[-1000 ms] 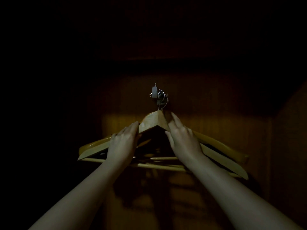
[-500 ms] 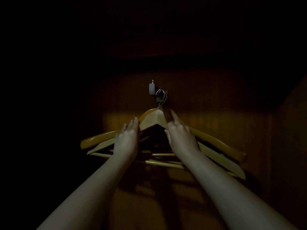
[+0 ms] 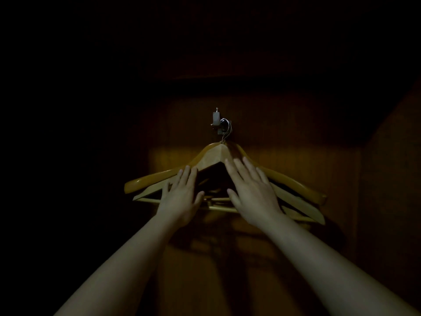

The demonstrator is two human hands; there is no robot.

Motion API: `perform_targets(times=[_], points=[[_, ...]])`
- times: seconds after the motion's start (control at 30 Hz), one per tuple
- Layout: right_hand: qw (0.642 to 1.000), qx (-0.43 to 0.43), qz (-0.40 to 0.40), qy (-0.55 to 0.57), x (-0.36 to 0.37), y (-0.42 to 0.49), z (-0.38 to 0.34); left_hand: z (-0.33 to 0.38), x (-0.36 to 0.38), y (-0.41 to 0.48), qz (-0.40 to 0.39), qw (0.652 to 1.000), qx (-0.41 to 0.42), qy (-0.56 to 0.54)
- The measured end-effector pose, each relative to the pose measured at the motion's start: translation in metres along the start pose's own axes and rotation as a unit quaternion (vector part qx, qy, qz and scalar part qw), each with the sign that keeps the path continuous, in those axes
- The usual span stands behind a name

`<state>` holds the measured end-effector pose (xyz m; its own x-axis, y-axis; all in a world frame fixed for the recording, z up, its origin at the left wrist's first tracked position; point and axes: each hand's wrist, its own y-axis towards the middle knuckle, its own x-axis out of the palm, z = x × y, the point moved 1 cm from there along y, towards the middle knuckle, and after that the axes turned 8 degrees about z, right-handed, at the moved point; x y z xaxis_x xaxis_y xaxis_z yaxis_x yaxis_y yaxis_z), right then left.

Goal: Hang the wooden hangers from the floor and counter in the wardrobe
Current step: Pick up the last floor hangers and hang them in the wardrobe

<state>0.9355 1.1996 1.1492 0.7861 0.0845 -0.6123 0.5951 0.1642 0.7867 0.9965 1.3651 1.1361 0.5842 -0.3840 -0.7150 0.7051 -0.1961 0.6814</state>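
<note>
Single head-worn view, level and forward into the dark wardrobe point(image 3: 284, 137), close behind both outstretched forearms.

Two bare hands in view: left hand point(image 3: 182, 195), right hand point(image 3: 252, 192). Two wooden coat hangers plainly told apart: one pale flat-faced wooden hanger point(image 3: 211, 157) in front, one glossy orange-brown wooden hanger point(image 3: 145, 181) behind. Possibly a third, going by an extra pale tip low on the right; too dark to settle. Two thin wooden crossbars point(image 3: 222, 209) showing. One small grey metal wall hook point(image 3: 216, 117).
</note>
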Motion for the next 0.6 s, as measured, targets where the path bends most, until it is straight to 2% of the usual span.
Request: perform_targets(times=[0.1, 0.23, 0.43, 0.6], points=[[0.999, -0.003, -0.028, 0.017, -0.009, -0.032, -0.004, -0.002, -0.007, -0.031, 0.009, 0.999, 0.047, -0.001], [0.995, 0.011, -0.084, 0.043, -0.02, -0.084, -0.012, 0.005, -0.012, -0.08, -0.041, 0.99, 0.133, -0.027], [0.978, 0.079, -0.179, 0.066, -0.02, -0.185, -0.036, 0.006, 0.014, -0.172, -0.173, 0.953, 0.237, -0.074], [0.942, 0.188, -0.269, 0.07, -0.011, -0.284, -0.071, 0.0, 0.043, -0.254, -0.3, 0.905, 0.257, -0.16]])
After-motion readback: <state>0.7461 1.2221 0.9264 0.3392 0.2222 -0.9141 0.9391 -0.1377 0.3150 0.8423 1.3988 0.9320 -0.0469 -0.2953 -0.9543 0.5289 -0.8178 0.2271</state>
